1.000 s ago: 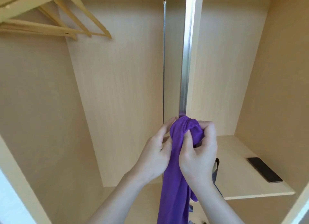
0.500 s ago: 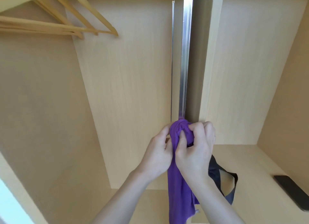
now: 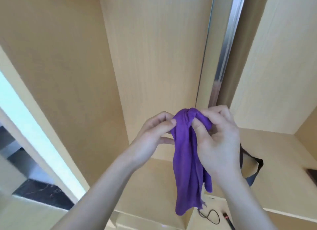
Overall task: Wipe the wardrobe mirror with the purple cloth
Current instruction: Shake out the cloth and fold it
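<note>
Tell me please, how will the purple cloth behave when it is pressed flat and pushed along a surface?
The purple cloth is probably very floppy: below both hands it hangs in long soft folds. It seems light and thin, since fingertips alone hold its bunched top. It will likely bunch or slip when pushed, so gathering it into a pad should help.

**Count of things in view**

Two hands: left hand and right hand. One purple cloth. One dark bag strap. One black cord loop. One metal door rail.
</note>
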